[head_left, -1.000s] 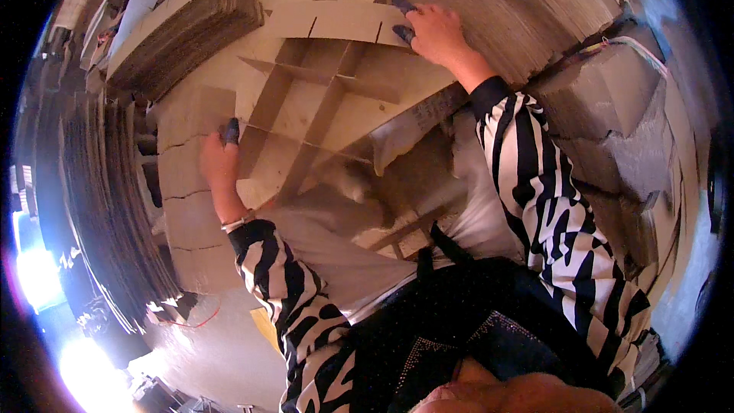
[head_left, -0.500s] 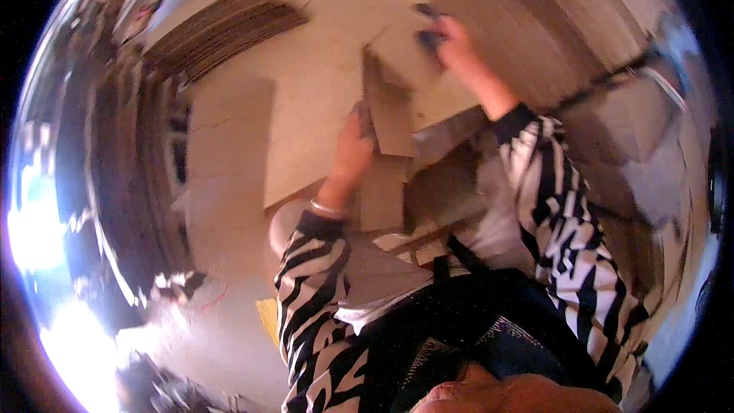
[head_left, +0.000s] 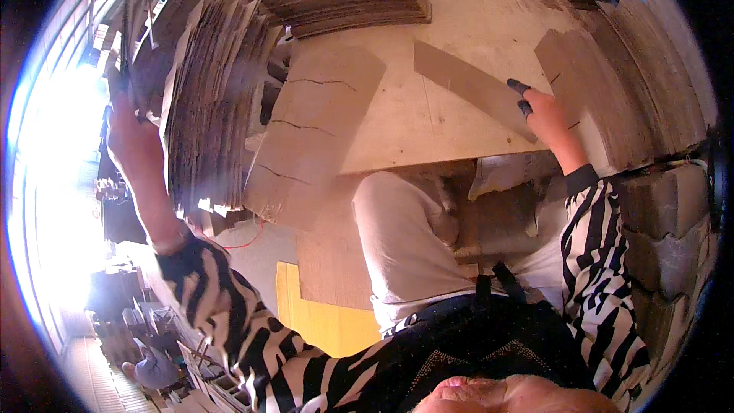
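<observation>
Fingers (head_left: pixel 518 86) of the right hand (head_left: pixel 547 116) lie at a cardboard strip (head_left: pixel 466 82) on the worktop (head_left: pixel 413 138); any grip is unclear. The blurred left hand (head_left: pixel 136 139), its hold untellable, has swung outward, leaving one hand there. An upright cardboard stack (head_left: pixel 208 99) stands between.

Flat wooden tabletop (head_left: pixel 478 19) with one long, narrow cardboard strip (head_left: pixel 468 86) near its middle and stacked cardboard around it.
The strip slants across the tabletop, its nearer end toward the right, by the person's right hand (head_left: pixel 546 116). Right of that hand lies a thick pile of long cardboard sheets (head_left: pixel 638 95); at the back left sits a blocky cardboard stack (head_left: pixel 344 4). Along the left side lies a broad, slit cardboard panel (head_left: pixel 310 107), then a row of upright cardboard sheets (head_left: pixel 210 99), with the left hand (head_left: pixel 139 145) farther left.
</observation>
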A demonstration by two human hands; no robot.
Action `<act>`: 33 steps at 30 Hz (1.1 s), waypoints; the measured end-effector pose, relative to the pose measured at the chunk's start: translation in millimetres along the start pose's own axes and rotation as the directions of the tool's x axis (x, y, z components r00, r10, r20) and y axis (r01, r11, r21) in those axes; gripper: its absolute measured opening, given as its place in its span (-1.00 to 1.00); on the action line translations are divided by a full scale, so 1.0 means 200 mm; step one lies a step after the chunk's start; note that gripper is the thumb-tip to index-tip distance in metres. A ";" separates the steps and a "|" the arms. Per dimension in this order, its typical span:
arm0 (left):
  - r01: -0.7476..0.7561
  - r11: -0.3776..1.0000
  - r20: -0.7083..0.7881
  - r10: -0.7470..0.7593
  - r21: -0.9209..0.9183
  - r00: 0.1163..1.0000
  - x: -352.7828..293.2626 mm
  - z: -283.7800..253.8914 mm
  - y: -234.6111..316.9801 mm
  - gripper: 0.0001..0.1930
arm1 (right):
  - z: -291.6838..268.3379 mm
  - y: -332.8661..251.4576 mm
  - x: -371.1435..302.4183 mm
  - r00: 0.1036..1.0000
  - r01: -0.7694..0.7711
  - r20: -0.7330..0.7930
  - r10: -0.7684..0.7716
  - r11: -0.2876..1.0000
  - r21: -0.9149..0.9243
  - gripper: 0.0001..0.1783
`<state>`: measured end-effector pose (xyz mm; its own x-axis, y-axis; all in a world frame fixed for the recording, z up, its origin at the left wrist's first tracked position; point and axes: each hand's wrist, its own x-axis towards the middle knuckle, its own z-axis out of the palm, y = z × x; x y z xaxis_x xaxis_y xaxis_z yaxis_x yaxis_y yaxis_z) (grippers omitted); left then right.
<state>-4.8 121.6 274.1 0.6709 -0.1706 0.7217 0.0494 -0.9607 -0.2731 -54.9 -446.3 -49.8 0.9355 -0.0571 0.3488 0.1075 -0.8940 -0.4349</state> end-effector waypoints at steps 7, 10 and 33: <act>-0.007 0.920 0.360 -0.146 0.391 0.921 -0.04 0.84 -0.51 -0.65 | -0.05 -0.02 -0.05 0.989 0.064 0.140 -0.046 0.989 -0.130 -0.87; 0.083 0.940 0.468 -0.240 0.331 0.850 -0.08 0.92 -0.59 -0.64 | -0.06 -0.03 -0.04 0.990 0.068 0.128 -0.053 0.991 -0.118 -0.86; 0.221 0.826 0.189 -0.362 0.518 0.913 -0.24 0.87 -0.29 -0.18 | -0.05 -0.12 -0.06 0.972 0.098 0.224 -0.063 0.984 -0.147 -0.75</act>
<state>88.3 223.3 145.1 0.7342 0.2336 0.6375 0.5723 -0.7180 -0.3960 -72.5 -428.6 -36.4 0.9784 0.1007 0.1803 0.1480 -0.9509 -0.2719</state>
